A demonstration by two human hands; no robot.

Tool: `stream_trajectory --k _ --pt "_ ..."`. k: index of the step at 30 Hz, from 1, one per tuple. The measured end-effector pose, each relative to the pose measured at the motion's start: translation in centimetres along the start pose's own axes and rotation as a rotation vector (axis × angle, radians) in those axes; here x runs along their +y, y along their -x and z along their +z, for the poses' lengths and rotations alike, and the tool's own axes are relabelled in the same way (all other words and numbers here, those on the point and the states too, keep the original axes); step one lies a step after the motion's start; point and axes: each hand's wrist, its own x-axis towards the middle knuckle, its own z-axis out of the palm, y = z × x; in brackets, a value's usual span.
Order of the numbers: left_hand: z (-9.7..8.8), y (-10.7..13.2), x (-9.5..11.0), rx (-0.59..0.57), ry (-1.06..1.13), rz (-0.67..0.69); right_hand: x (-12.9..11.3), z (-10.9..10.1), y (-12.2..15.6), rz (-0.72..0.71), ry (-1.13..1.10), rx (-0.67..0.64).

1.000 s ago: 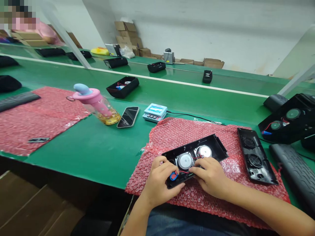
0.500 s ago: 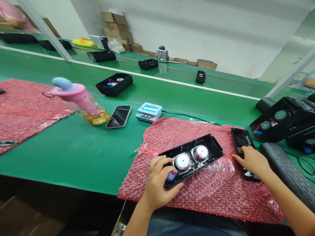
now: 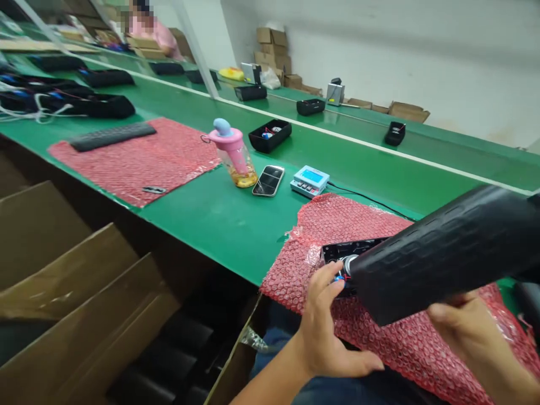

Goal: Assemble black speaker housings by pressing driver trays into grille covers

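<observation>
My right hand (image 3: 472,332) grips a black textured speaker casing (image 3: 439,253), raised and tilted over the mat. Beneath it lies an open black speaker box (image 3: 354,246), mostly covered by the casing; a silver driver and blue and red wiring show at its left end. Beside that end is my left hand (image 3: 327,326), its thumb spread wide and its fingertips at the box's near corner. Whether those fingertips press on the box I cannot tell. Red bubble wrap (image 3: 291,270) lies under the box.
A bottle with a pink lid (image 3: 234,152), a phone (image 3: 269,181) and a small light-blue device (image 3: 310,181) stand left of the wrap. Open speaker boxes (image 3: 270,136) line the green bench. A second bubble-wrap sheet (image 3: 181,152) bears another black casing (image 3: 113,136). Cardboard flaps (image 3: 84,275) rise at lower left. A person (image 3: 156,34) sits far back.
My right hand has left the smaller black part and now holds the textured casing above the open box. My left hand's thumb has come off the box. The view has swung left.
</observation>
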Motion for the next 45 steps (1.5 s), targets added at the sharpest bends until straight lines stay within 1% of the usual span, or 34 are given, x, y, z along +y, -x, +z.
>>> stream_trajectory --k 1,3,5,6,8,9,11,12,13,14,15,18,19,20,21,22,24,27,29,32,35,39,45 --pt "0.1 -0.1 0.4 -0.024 0.009 -0.020 1.0 1.7 0.3 0.065 -0.029 -0.081" --pt "0.1 -0.6 0.6 -0.019 -0.010 -0.084 2.2 4.5 0.5 0.118 -0.130 -0.133" --pt "-0.2 -1.4 -0.1 0.001 -0.030 -0.137 2.5 6.0 0.2 0.157 -0.196 -0.183" --pt "-0.5 -1.9 -0.7 -0.012 -0.028 -0.154 2.3 6.3 -0.1 0.185 -0.201 -0.219" --pt "-1.1 -2.8 -1.9 -0.083 -0.006 -0.167 1.5 5.9 -0.6 0.284 -0.145 -0.326" --pt "-1.3 -3.1 -2.5 -0.125 0.002 -0.161 1.0 5.2 -0.7 0.360 -0.096 -0.408" --pt "-1.5 -3.6 -3.3 -0.188 -0.002 -0.119 -0.1 3.3 -0.5 0.530 0.024 -0.611" --pt "-1.4 -3.7 -3.6 -0.209 -0.014 -0.087 -0.8 2.1 -0.3 0.577 0.092 -0.685" --pt "-1.3 -3.8 -3.8 -0.228 -0.027 -0.054 -1.4 0.9 0.0 0.565 0.171 -0.706" --pt "-1.1 -3.8 -3.9 -0.246 -0.034 -0.031 -2.0 -0.2 0.1 0.490 0.258 -0.657" --pt "-0.9 -3.8 -4.0 -0.264 -0.033 -0.017 -2.7 -1.2 0.1 0.367 0.350 -0.554" --pt "-0.7 -3.8 -4.1 -0.314 -0.003 0.007 -4.0 -3.3 -1.5 -0.074 0.623 -0.084" --pt "-0.7 -3.8 -4.1 -0.328 0.002 0.015 -4.1 -3.7 -2.5 -0.181 0.692 0.051" --pt "-0.8 -3.8 -4.2 -0.342 -0.001 0.014 -3.9 -4.0 -3.7 -0.256 0.738 0.160" --pt "-0.9 -3.7 -4.3 -0.350 -0.013 0.004 -3.6 -4.2 -4.9 -0.299 0.747 0.206" --pt "-1.0 -3.6 -4.4 -0.354 -0.030 -0.016 -3.0 -4.3 -6.1 -0.306 0.731 0.203" --pt "-1.2 -3.2 -4.5 -0.362 -0.056 -0.085 -1.7 -4.3 -8.1 -0.274 0.685 0.154" --pt "-1.4 -2.5 -4.5 -0.382 -0.063 -0.191 0.1 -3.8 -9.5 -0.217 0.625 0.069" --pt "-1.4 -2.2 -4.4 -0.365 -0.088 -0.206 0.7 -3.5 -9.7 -0.203 0.597 0.037" --pt "-1.2 -2.1 -4.0 -0.330 -0.133 -0.173 0.8 -3.4 -9.6 -0.192 0.556 0.004" --pt "-1.1 -2.2 -3.8 -0.350 -0.138 -0.164 0.8 -3.7 -9.5 -0.184 0.514 -0.019" --pt "-1.0 -2.3 -3.9 -0.368 -0.139 -0.196 1.1 -4.0 -9.6 -0.176 0.462 -0.045" --pt "-0.8 -2.2 -4.0 -0.334 -0.133 -0.218 1.4 -3.9 -9.7 -0.188 0.415 -0.065"
